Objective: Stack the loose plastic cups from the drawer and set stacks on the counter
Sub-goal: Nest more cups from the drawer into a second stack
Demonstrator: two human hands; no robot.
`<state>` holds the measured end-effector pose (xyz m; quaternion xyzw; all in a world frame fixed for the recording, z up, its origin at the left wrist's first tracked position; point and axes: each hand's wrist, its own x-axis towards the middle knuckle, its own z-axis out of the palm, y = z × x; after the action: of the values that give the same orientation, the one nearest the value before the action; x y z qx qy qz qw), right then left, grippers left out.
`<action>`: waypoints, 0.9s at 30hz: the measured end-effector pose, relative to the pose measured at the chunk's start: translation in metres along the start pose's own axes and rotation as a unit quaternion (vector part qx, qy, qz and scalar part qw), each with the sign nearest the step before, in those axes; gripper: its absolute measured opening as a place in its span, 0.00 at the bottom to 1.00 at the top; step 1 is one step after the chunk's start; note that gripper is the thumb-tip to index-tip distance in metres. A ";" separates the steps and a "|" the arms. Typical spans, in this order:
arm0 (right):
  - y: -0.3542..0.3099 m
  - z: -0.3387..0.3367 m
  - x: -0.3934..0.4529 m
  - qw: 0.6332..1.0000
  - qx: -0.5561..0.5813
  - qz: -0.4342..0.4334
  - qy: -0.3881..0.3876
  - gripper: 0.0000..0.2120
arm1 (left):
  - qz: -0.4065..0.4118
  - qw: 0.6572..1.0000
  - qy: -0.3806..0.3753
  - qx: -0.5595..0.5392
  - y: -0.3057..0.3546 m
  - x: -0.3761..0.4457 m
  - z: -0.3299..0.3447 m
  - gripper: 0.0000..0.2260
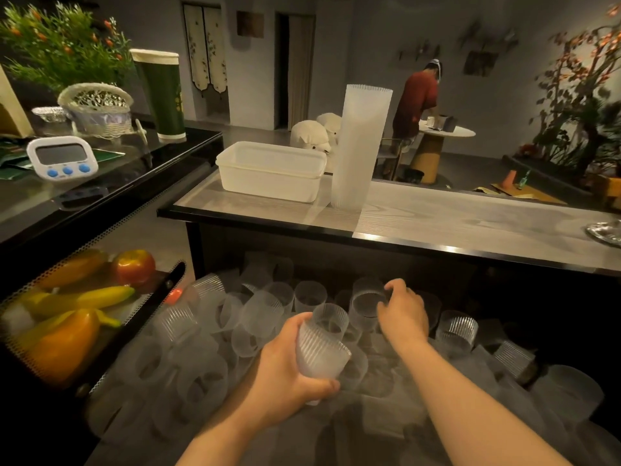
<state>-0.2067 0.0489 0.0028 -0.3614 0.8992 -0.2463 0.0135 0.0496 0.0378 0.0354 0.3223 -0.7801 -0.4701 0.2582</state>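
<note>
Nearest, at about 6 o'clock, the left hand curls its fingers and thumb round a short nested stack of ribbed cups, tilted with the open mouths toward 12 o'clock. Just past it, at 1 o'clock from that hand, the right hand reaches down with the palm facing down and its fingertips pinching the rim of a single upright cup. Both hands work over the open drawer, which fills the lower part of the view and is heaped with loose translucent cups lying on their sides and upright, in no order.

At 9 o'clock from the hands, a mesh basket holds an apple, a banana and an orange pepper.

Above the drawer, toward 12 o'clock, runs the pale wood-grain counter. On it stands a tall stack of cups, upright, and touching or just beside it at its 9 o'clock sits a white plastic tub. At the counter's 3 o'clock end the edge of a silvery dish shows.

Toward 10 o'clock, on a dark glossy counter, rest a white timer with blue buttons, a woven white basket, a green cylinder and a leafy plant.

Farthest, at 1 o'clock, a person in a red top bends over a small round table.
</note>
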 end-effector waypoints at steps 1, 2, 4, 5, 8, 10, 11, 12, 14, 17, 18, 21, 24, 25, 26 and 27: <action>0.001 0.002 0.007 1.000 -0.022 0.001 -0.012 0.16 | 0.002 1.000 -0.001 0.002 -0.002 0.001 0.001 0.35; 0.001 0.005 0.012 0.999 -0.043 -0.008 -0.019 0.16 | 0.003 1.000 -0.001 0.005 -0.005 0.002 0.001 0.36; 0.003 0.012 0.020 0.996 -0.079 -0.038 -0.016 0.13 | 0.002 1.000 -0.001 0.007 -0.011 0.005 0.001 0.37; 0.004 0.015 0.023 0.995 -0.090 -0.049 -0.007 0.10 | -0.002 1.000 -0.004 0.007 -0.013 0.006 0.002 0.37; 0.005 0.017 0.030 0.994 -0.094 -0.062 0.016 0.08 | -0.011 0.999 -0.008 0.043 -0.024 0.010 -0.001 0.40; 0.004 0.013 0.035 0.993 -0.090 -0.066 0.028 0.10 | -0.020 0.997 -0.009 0.068 -0.030 0.013 -0.003 0.41; 0.004 0.009 0.036 0.993 -0.091 -0.072 0.032 0.11 | -0.022 0.997 -0.012 0.074 -0.031 0.014 -0.003 0.41; 0.003 0.005 0.037 0.993 -0.080 -0.080 0.036 0.11 | -0.022 0.997 -0.013 0.078 -0.032 0.015 -0.003 0.41; 0.002 -0.008 0.033 0.993 -0.004 -0.109 0.043 0.10 | -0.018 0.996 -0.010 0.084 -0.033 0.017 -0.002 0.43; -0.007 -0.031 0.015 0.976 0.160 -0.142 0.029 0.09 | -0.011 0.996 0.000 0.089 -0.033 0.019 0.003 0.43; -0.011 -0.039 0.008 0.970 0.195 -0.146 -0.002 0.11 | -0.011 0.996 0.001 0.087 -0.034 0.020 0.005 0.43; -0.025 -0.058 -0.013 0.947 0.249 -0.151 -0.136 0.15 | -0.001 0.997 0.001 0.073 -0.033 0.019 0.007 0.40; -0.034 -0.063 -0.030 0.931 0.234 -0.146 -0.240 0.17 | 0.000 0.998 -0.012 0.055 -0.031 0.017 0.012 0.40; -0.035 -0.061 -0.034 0.928 0.218 -0.153 -0.261 0.18 | 0.002 0.998 -0.015 0.057 -0.030 0.016 0.014 0.41; -0.036 -0.059 -0.037 0.925 0.202 -0.158 -0.279 0.18 | 0.006 0.998 -0.014 0.061 -0.030 0.015 0.016 0.41; -0.035 -0.057 -0.039 0.924 0.190 -0.157 -0.293 0.18 | 0.011 0.998 -0.011 0.065 -0.030 0.014 0.018 0.41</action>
<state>-0.1669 0.0769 0.0627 -0.5447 0.7232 -0.2943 0.3060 0.0355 0.0274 0.0021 0.3246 -0.8151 -0.4190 0.2337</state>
